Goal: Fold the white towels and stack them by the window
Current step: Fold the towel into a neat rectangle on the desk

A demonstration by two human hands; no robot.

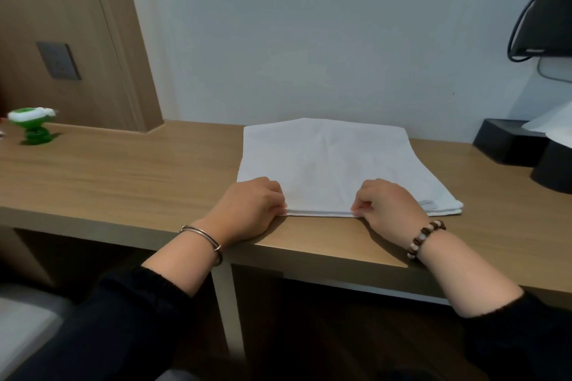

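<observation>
1. Towel (pixel 334 161), white, lies folded in layers on the counter (pixel 123 170), at 12 o'clock from the person.
2. Left hand (pixel 252 210) pinches its near edge at the towel's 7 o'clock corner. Right hand (pixel 388 210) pinches at 6 o'clock, fingers (pixel 365 195) curled on cloth.
3. Folding looks partly done. Another fold and the stacking probably remain, and no window or stack shows.
4. Green toy (pixel 32 127) stands at 9 o'clock, black box (pixel 507 145) at 3 o'clock.

A plain pale wall (pixel 309 25) fills twelve o'clock. At ten o'clock stands a wood panel (pixel 62 3) with a grey socket plate (pixel 58 61). The wood-grain worktop (pixel 123 170) rests on a grey leg (pixel 227 303), with dark floor (pixel 325 337) at six o'clock.
</observation>
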